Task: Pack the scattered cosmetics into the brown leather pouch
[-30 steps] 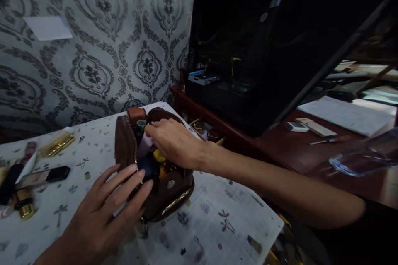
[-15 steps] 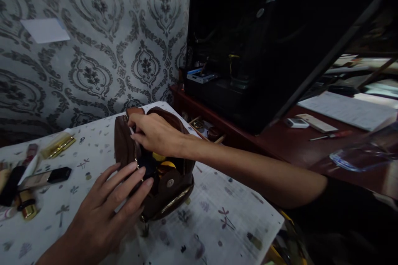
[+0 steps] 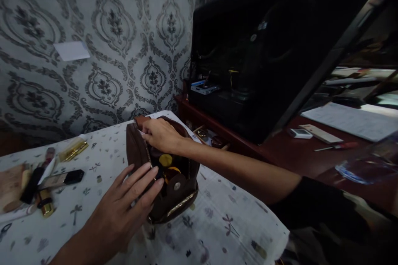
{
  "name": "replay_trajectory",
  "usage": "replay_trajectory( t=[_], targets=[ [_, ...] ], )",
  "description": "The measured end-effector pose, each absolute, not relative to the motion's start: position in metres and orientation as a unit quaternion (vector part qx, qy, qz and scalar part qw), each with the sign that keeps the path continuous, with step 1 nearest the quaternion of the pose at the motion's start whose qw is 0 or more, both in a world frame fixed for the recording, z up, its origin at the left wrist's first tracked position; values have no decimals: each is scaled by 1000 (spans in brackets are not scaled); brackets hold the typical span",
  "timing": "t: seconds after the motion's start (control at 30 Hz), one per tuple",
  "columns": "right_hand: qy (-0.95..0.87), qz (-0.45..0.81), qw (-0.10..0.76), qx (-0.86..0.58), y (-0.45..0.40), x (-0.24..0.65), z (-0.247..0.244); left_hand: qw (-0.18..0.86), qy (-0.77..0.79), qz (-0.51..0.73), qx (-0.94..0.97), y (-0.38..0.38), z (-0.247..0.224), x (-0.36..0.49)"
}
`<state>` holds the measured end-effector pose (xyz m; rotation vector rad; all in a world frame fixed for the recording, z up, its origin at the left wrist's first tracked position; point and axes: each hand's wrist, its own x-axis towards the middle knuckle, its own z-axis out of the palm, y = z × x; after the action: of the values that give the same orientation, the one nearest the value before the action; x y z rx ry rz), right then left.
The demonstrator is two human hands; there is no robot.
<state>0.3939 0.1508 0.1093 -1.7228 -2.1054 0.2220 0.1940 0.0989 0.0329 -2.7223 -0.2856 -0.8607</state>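
A brown leather handbag (image 3: 137, 147) stands unzipped on the cloth-covered table, its gold zipper (image 3: 182, 205) showing at the near right. Inside it are yellow round pieces (image 3: 166, 160), a dark object mostly covered by fingers, and a flap with a metal snap (image 3: 177, 186). My right hand (image 3: 160, 134) reaches across to the bag's far end with its fingers curled. Something pale shows by the thumb, too small to name. My left hand (image 3: 130, 198) rests against the near left side of the opening, fingers stretched out and holding nothing.
Several cosmetics lie at the left, among them a gold case (image 3: 74, 150), a bottle with a black cap (image 3: 62, 178) and a gold-and-black tube (image 3: 45, 203). A large black screen (image 3: 242, 70) stands on the dark red desk (image 3: 280, 149), with a screwdriver (image 3: 337, 146) and papers (image 3: 351, 118).
The view has shifted, so everything sits further right and lower. More of the yellow pieces inside the bag shows. Both hands keep nearly the same places on the bag.
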Motion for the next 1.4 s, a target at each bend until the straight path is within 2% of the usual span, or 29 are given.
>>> replay_trajectory(
  t=[0.5, 0.63, 0.83, 1.03, 1.13, 1.4],
  targets=[
    [-709, 206, 334, -587, 137, 407, 105, 178, -103, -267, -941, 98, 39, 192],
    [-709, 172, 410, -548, 112, 407, 110, 193, -99, -256, -942, 99, 39, 188],
    [-743, 99, 418, -514, 59, 406, 93, 173, -114, -279, -938, 96, 34, 183],
    [-748, 4, 531, -398, 9, 399, 69, 124, -142, -293, -937, 97, 23, 168],
    [-793, -1, 514, -328, -9, 383, 57, 112, -174, -294, -933, 101, 13, 155],
    [-871, 70, 388, -294, 3, 324, -9, 104, -325, -218, -914, 130, -31, 102]
  ],
)
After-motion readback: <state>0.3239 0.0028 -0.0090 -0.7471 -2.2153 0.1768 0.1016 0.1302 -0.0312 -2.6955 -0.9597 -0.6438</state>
